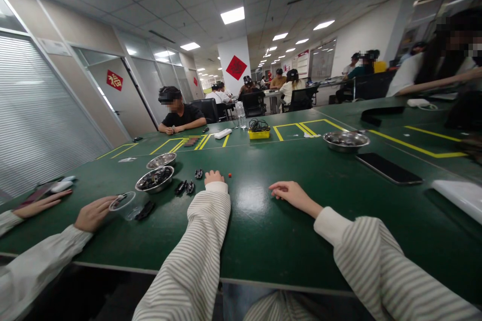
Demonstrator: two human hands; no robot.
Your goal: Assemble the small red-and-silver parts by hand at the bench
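Note:
My left hand (214, 177) rests on the green table (256, 220), fingers curled under into a fist with the striped sleeve pulled over most of it; whether it holds anything is hidden. Small black parts (185, 188) lie just to its left and a tiny red piece (229, 175) just to its right. Further right, my right hand (290, 193) lies on the table with its fingers stretched loosely leftward, holding nothing.
At the left, a co-worker's hand (93, 213) holds a clear plastic cup (123, 202). Two metal bowls (154, 179) stand beyond it, another bowl (345, 140) and a phone (389, 168) at right. A yellow tray (259, 134) sits further back. Other people sit around the tables.

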